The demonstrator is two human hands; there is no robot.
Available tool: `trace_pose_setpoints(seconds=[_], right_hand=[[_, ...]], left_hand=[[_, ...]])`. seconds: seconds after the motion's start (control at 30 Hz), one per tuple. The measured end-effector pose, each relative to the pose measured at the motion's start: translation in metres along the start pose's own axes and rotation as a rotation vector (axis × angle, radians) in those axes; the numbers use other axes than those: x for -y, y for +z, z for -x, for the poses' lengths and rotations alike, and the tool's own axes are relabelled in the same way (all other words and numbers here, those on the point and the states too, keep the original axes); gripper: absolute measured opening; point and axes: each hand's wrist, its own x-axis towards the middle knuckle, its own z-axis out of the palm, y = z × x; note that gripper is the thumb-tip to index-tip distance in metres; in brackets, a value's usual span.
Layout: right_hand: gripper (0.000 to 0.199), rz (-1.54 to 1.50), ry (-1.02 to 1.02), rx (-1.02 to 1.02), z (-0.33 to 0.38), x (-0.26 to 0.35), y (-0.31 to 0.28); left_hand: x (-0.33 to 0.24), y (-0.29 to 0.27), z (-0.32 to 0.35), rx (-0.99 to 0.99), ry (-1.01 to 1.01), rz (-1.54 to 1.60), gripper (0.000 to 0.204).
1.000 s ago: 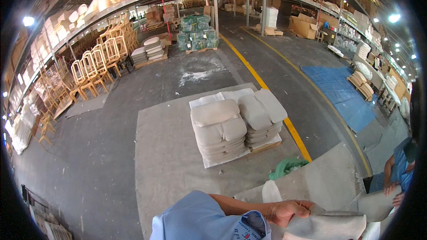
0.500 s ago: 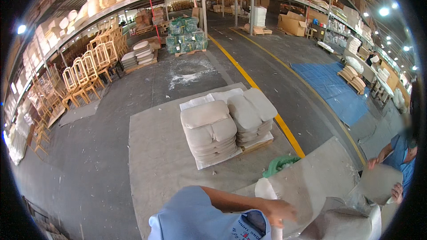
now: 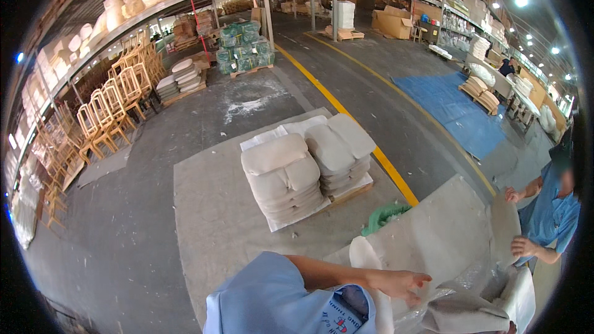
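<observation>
My left hand (image 3: 401, 284) reaches across from my blue sleeve (image 3: 260, 291), fingers stretched out with nothing in them. It hovers over the near edge of a work surface covered with a grey sheet (image 3: 433, 229). A rolled white edge (image 3: 365, 256) passes beneath my forearm. Beside the hand lie crumpled clear plastic (image 3: 461, 284) and a grey cushion-like piece (image 3: 464, 312). At that piece's lower edge shows a small skin-coloured patch, perhaps my right fingers; the rest is out of sight. Across the surface, a co-worker's hands (image 3: 525, 247) hold a grey seat pad (image 3: 504, 226) upright.
Two stacks of grey seat cushions (image 3: 281, 170) stand on a pallet over a grey floor sheet (image 3: 204, 198). A green bag (image 3: 385, 216) lies by the work surface. Wooden chair frames (image 3: 105, 108), wrapped green bundles (image 3: 244, 49) and a blue tarp (image 3: 445, 105) are farther off.
My left hand has moved slightly right, its fingers now stretched out. The co-worker's pad has come left and turned more edge-on. The whole view has shifted a little.
</observation>
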Motion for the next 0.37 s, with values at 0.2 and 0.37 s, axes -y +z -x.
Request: trace_pose_setpoints(seconds=[0.2,0.37], right_hand=[[0.027,-0.302,0.255,-0.206,0.011,-0.033,0.029],[0.029,-0.461,0.575,-0.202,0.035,-0.07,0.036]], left_hand=[[0.001,0.006,-0.027,0.127,0.065,0.519,0.05],[-0.022,-0.002,-0.015,0.128,0.045,0.64,0.048]])
